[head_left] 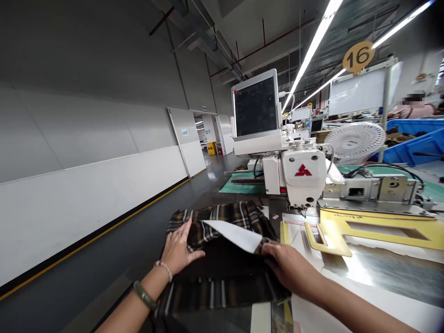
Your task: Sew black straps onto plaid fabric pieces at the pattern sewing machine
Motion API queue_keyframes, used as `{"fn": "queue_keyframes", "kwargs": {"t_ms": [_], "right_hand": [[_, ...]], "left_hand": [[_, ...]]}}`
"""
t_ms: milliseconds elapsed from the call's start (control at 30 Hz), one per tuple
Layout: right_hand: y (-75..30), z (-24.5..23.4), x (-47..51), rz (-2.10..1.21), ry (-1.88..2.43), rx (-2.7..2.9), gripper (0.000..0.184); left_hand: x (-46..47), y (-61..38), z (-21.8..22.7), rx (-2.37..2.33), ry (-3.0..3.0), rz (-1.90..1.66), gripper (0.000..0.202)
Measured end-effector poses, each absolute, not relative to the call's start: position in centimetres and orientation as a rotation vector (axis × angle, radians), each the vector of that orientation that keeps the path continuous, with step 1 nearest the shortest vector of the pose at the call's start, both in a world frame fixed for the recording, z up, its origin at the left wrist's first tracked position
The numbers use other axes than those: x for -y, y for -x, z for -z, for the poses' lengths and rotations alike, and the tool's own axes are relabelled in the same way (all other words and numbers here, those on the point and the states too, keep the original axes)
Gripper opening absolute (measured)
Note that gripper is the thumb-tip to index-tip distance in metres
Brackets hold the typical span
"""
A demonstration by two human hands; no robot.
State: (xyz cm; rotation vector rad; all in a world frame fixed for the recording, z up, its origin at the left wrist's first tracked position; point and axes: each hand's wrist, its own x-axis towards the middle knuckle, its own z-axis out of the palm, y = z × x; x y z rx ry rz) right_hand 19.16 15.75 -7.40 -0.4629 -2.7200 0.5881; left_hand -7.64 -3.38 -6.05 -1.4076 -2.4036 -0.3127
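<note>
Dark plaid cloth [236, 212], striped in brown, white and black, is spread in front of me with a plain black part in its middle. My left hand [179, 247] rests on its left side, fingers stretched out and thumb apart. At the cloth's right side, my right hand [287, 263] is closed, with its fingers curled around the cloth edge. A white pointed sheet [236, 235] lies across the cloth, one end close to the right fingertips. Whether those fingers also pinch the sheet is hidden.
A white sewing machine [303, 173] with a dark screen [256, 106] stands just beyond the cloth. Yellow template plates [378, 226] lie on the right of the table. Behind are a white fan [357, 138] and a blue bin [412, 125]. A walkway [138, 245] runs along the left.
</note>
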Motion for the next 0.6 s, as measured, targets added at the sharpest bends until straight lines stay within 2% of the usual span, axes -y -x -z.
{"fn": "queue_keyframes", "kwargs": {"t_ms": [67,200,233,267,400,533,600], "right_hand": [[-21.0,7.7,-14.1,-0.577,0.414,2.753,0.023],[-23.9,7.9,-13.3,-0.337,0.458,2.778,0.023],[-24.2,7.7,-13.4,-0.267,0.439,2.693,0.020],[-24.3,7.4,-13.3,-0.188,0.388,2.582,0.020],[-23.2,7.0,-11.9,0.100,0.071,2.284,0.038],[-22.3,8.9,-11.0,0.221,0.032,2.186,0.034],[-22.7,9.6,-11.7,0.225,0.053,2.199,0.038]], "left_hand": [[3.2,9.1,5.2,2.386,1.312,0.331,0.077],[4.4,8.0,5.1,2.203,1.371,0.432,0.015],[5.0,7.1,5.3,2.121,1.386,0.471,0.011],[5.6,6.2,5.5,2.030,1.392,0.511,0.013],[8.3,2.8,5.8,1.683,1.354,0.633,0.018],[10.9,0.8,6.2,1.509,1.433,0.620,0.030],[12.0,0.6,6.8,1.488,1.469,0.590,0.033]]}}
